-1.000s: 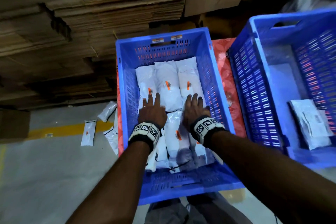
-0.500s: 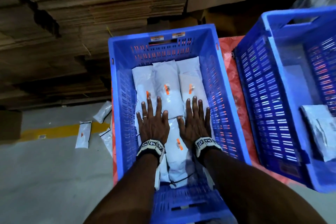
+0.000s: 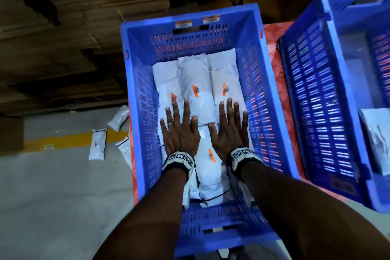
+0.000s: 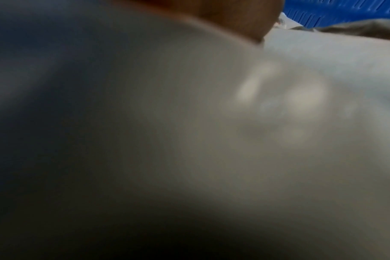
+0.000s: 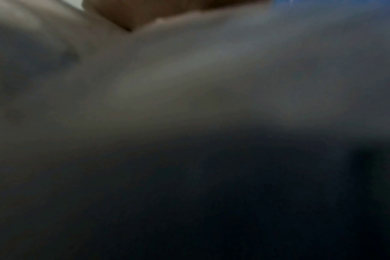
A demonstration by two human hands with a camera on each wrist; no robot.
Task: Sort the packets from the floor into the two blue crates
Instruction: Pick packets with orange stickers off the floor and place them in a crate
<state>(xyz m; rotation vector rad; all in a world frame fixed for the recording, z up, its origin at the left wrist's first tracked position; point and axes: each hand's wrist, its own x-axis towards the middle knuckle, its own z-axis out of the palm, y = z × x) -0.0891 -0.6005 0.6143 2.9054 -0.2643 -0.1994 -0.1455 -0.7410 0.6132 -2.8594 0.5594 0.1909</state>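
Observation:
The near blue crate holds several white packets with orange barcode stickers, laid side by side. My left hand and right hand lie flat, fingers straight and spread, pressing down on the packets in the middle of this crate. A second blue crate stands to the right with a grey-white packet inside. Three white packets lie on the floor left of the near crate. Both wrist views are blurred, filled by pale packet surface right under each palm.
Stacks of flattened cardboard rise behind and to the left of the crates. A red patterned surface shows between the crates. A yellow floor line runs under the loose packets. A brown box sits at the far left.
Both hands have slid a little farther into the crate and flattened, with fingers spreading over the packets. The head view has tilted closer over the near crate.

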